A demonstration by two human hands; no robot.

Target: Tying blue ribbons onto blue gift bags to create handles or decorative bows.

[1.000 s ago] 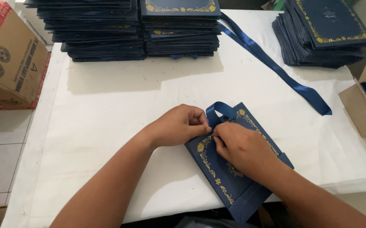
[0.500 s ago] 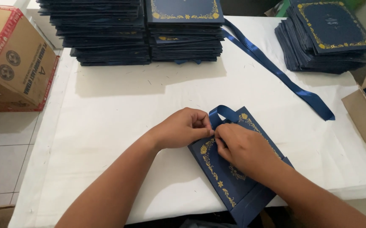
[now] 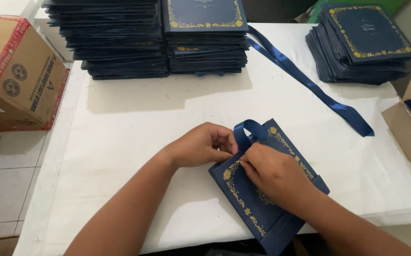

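A flat navy paper bag (image 3: 243,204) with gold floral trim lies tilted near the table's front edge. A blue ribbon loop (image 3: 248,130) stands up at its top end. My left hand (image 3: 200,144) pinches the bag's top edge just beside the loop. My right hand (image 3: 274,173) rests on the bag's face, fingertips pressed at the ribbon's base next to the left hand's fingers. The bag's middle is hidden under the right hand.
Tall stacks of the same navy bags (image 3: 120,38) (image 3: 205,33) stand at the back, another pile (image 3: 362,45) at the back right. A long blue ribbon (image 3: 310,85) trails across the white table (image 3: 134,118). Cardboard boxes sit at the left (image 3: 16,76) and right edge (image 3: 404,123).
Both hands stay on the bag's top edge with only small finger movements at the ribbon loop. The view has shifted slightly.
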